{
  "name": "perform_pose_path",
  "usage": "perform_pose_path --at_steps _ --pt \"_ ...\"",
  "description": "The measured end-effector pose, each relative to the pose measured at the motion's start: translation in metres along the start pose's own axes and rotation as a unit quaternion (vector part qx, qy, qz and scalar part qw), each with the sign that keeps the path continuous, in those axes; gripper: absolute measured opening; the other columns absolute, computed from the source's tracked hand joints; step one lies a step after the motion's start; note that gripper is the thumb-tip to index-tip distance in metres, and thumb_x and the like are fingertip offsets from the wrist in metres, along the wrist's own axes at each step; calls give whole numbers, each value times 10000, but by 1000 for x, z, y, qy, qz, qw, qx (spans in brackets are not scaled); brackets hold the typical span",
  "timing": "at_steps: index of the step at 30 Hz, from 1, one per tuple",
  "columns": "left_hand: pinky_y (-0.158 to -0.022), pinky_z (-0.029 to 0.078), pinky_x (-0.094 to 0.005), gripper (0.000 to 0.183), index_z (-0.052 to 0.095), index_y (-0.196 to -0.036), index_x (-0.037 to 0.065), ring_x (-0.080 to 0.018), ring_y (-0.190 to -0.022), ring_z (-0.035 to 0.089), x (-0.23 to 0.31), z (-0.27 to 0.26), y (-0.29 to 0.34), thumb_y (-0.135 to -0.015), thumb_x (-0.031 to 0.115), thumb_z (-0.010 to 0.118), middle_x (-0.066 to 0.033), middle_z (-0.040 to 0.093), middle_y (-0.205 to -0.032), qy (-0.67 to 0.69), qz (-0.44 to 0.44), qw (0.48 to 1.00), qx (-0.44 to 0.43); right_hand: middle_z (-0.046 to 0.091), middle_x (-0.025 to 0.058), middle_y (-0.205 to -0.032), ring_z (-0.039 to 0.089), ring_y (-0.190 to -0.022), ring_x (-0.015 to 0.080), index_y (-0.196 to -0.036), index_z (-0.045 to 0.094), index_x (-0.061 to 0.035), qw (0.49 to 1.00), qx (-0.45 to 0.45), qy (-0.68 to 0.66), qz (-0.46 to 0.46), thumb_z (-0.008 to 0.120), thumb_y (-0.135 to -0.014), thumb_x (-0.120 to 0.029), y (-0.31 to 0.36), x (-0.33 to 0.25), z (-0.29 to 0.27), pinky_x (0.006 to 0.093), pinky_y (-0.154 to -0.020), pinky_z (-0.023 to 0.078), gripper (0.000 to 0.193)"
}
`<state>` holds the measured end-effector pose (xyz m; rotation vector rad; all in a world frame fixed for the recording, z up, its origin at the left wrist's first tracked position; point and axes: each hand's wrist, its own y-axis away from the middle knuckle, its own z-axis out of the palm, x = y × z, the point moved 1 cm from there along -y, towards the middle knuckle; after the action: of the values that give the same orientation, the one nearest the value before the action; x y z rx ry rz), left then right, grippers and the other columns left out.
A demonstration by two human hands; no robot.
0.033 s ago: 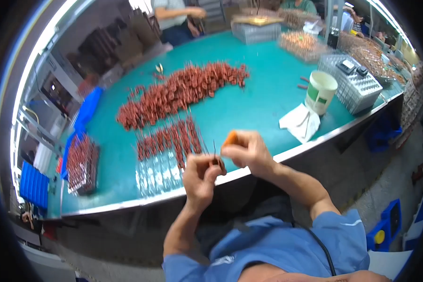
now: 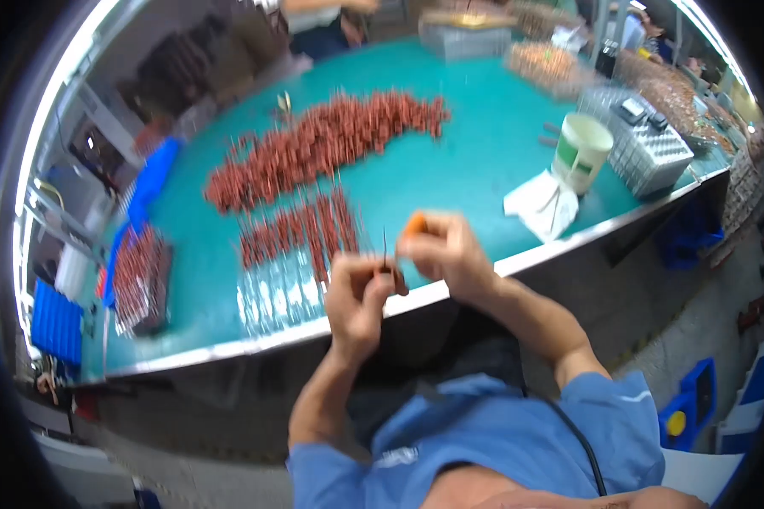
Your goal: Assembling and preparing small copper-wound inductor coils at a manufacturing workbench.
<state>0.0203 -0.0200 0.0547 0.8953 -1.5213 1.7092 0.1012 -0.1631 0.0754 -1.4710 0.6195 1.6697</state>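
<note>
Close to the table's front edge, my left hand (image 2: 355,297) pinches a small reddish-brown part (image 2: 399,282) with a thin dark wire standing up from it. Just to the right, my right hand (image 2: 446,254) is closed on a small orange object (image 2: 415,223); its kind cannot be made out. The two hands are close together but apart. Left of them lies a clear plastic tray (image 2: 267,305), partly filled with rows of red-brown parts (image 2: 293,235) whose wires point away. Beyond it a long heap of similar parts (image 2: 331,144) spreads over the green table (image 2: 399,178).
At right are a white-and-green bucket (image 2: 582,153), a white cloth (image 2: 542,206) and a stack of clear trays (image 2: 654,153). A filled tray (image 2: 140,280) stands far left by blue plastic (image 2: 153,191). Behind the table stands a person (image 2: 318,30).
The whole scene has shifted slightly upward in the picture, table and hands together. Both hands keep their grips, with little change between them.
</note>
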Motion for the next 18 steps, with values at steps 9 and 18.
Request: perform_pose_path --at_steps 9,18 --pt "-686 480 -263 364 262 -1292 -13 -138 -751 547 -16 -11 -8 -998 129 422 -117 556 -921 82 -48 995 40 605 55 -857 546 -723 87 -1077 586 27 996 -34 70 -49 657 -850 -234 -19 9 3 217 -641 436 353" --pt "-578 417 -206 338 452 -1243 -32 -95 -645 498 -14 -6 6 -1005 209 454 -40 522 -793 47 -152 985 70 552 119 -1224 526 -1149 186 -1291 476 26 985 -144 -89 -9 656 -840 -85 -24 35 5 340 -984 430 498"
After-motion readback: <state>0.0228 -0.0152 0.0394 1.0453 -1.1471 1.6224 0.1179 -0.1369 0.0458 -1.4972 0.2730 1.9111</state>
